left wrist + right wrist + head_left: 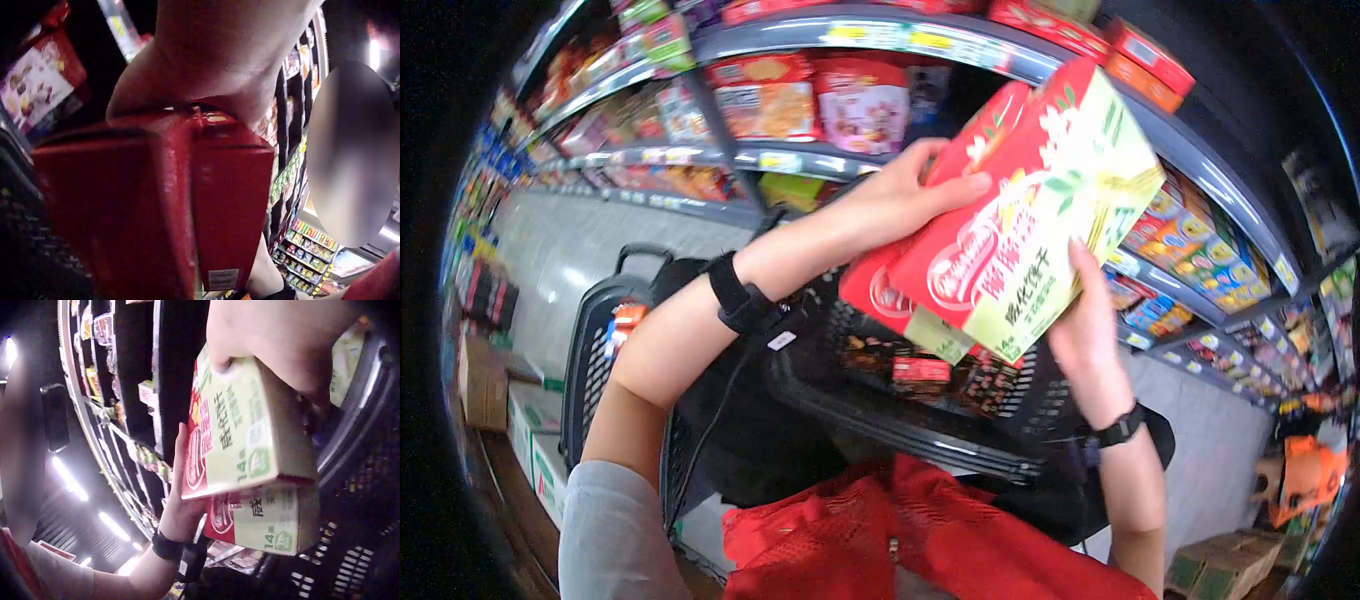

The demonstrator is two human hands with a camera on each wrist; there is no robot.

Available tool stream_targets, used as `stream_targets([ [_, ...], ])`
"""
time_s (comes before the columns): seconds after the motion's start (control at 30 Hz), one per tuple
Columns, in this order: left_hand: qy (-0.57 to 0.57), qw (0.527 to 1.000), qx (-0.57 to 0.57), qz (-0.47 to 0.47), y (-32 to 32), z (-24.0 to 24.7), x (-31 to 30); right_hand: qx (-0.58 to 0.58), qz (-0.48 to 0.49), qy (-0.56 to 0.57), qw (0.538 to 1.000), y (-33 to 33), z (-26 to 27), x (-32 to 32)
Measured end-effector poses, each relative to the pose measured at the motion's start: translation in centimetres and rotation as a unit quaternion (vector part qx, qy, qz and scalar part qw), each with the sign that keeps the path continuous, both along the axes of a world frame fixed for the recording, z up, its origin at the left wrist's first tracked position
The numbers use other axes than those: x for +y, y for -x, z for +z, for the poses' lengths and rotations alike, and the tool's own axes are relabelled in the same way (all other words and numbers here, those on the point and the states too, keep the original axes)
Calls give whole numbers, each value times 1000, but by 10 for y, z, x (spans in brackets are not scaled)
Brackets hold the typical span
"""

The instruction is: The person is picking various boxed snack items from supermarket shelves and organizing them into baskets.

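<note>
Two red and pale-green wafer biscuit boxes are held up together over a black basket [900,430]. The front box [1020,240] overlaps the rear box [880,295] in the head view. My left hand [905,200] grips them at their upper left side, its thumb on the front box's red face and its other fingers hidden behind. On the opposite side, my right hand [1090,325] holds the pale-green edge, thumb on the face. In the left wrist view, the red ends [228,206] stand side by side. The right wrist view shows the pale-green ends [294,444], one above the other.
Packets, including a red one [920,370], lie in the basket. A second basket [580,390] stands to the left. Shelves [865,35] of snack bags and boxes run in front and to the right. Cartons [530,420] stand at the far left.
</note>
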State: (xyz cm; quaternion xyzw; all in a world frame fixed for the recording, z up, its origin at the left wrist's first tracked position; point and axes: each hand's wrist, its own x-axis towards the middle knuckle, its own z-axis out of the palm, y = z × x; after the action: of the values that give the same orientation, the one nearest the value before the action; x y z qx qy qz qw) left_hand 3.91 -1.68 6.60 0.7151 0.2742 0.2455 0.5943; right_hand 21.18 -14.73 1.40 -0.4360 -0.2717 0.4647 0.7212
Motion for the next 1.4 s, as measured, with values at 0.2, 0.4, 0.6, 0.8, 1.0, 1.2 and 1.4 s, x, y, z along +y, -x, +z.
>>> stream_targets([
  [0.2, 317, 941, -4, -120, -78, -80, 21, 179, -1, 123, 976, -52, -30, -11],
  [0.4, 353, 932, -85, -3, -40, -108, 43, 130, -5, 171, 977, -52, -18, -3],
  [0.6, 203, 957, -159, 136, -17, -74, 78, 244, 10, 215, 945, -35, -11, -8],
  [0.8, -284, 957, -18, 62, -54, -65, 96, 227, 58, 273, 933, -9, -40, -26],
  [1.0, -576, 816, 37, -32, -132, -35, 72, 159, -12, 220, 962, -10, -54, -15],
  [1.2, -664, 745, 58, 13, -212, -50, 120, 153, -29, 213, 965, -4, -58, -22],
  [1.4, -658, 748, 90, -14, -258, -78, 144, 183, -20, 163, 969, 8, -42, -37],
])
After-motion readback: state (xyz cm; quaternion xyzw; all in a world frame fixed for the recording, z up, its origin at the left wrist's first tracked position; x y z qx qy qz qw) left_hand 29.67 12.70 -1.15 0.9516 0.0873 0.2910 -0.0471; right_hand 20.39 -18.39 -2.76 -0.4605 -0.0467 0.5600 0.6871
